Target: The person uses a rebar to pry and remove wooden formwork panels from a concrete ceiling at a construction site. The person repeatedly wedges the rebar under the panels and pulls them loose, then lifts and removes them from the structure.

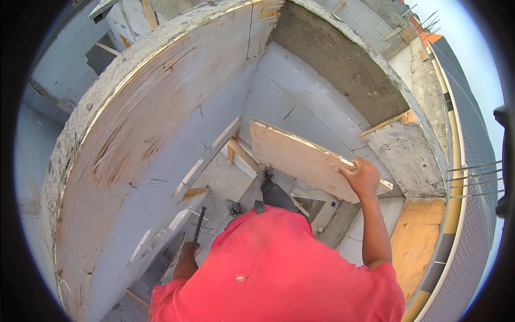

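My right hand (362, 178) is closed over the top edge of a plywood panel (300, 158), near its right end. The panel stands tilted on its long edge, pale brown on its face, with white crust along the rim. Low on the left, my left hand (190, 250) is wrapped round a dark metal bar (200, 222) that points upward; its lower end is hidden. The bar is apart from the panel. Below the panel shows a dark shoe (267, 175), and my red shirt covers the lower middle.
A large plywood sheet (129, 118) lines the concrete edge on the left. Timber battens (206, 158) lean beside it. Grey block walls (300, 91) enclose the corner, with a concrete beam (338, 59) on top. Steel rods (476, 180) stick out at right, near an orange-brown board (418, 241).
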`<state>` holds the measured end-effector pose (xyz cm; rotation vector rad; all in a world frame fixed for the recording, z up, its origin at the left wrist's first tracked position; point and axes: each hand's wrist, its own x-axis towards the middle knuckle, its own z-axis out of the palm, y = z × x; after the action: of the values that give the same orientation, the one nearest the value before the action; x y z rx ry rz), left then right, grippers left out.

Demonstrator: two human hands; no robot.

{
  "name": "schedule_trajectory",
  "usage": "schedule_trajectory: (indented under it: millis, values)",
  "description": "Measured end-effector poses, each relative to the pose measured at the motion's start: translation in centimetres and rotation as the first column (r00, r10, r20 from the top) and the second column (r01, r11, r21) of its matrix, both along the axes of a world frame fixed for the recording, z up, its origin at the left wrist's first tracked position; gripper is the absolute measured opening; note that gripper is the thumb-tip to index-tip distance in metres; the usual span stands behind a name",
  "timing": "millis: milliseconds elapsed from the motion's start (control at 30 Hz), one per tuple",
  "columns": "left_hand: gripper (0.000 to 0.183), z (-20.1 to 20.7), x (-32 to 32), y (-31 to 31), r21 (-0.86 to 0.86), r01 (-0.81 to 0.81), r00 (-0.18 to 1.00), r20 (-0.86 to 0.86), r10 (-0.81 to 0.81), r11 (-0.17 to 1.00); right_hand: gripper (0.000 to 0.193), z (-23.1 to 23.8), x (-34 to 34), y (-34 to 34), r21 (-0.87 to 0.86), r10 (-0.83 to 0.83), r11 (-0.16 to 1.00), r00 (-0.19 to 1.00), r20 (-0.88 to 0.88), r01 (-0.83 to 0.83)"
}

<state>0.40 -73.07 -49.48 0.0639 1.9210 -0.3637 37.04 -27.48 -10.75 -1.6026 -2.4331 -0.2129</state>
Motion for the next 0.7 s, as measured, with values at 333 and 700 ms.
schedule_trajectory:
  millis: [333,700]
  values:
    - [0.045,5.9,5.1,2.9,0.132,0.112,0.992,-0.073,-0.103,0.985,0.044,-2.8,-1.1,-2.2,-0.120,0.033,0.993,0.984,0.176,-0.012]
    - [0.041,6.9,10.4,-2.2,-0.050,-0.053,0.998,0.039,0.055,0.997,0.024,-13.3,-11.1,1.0,-0.340,0.723,0.679,0.673,0.155,-0.651]
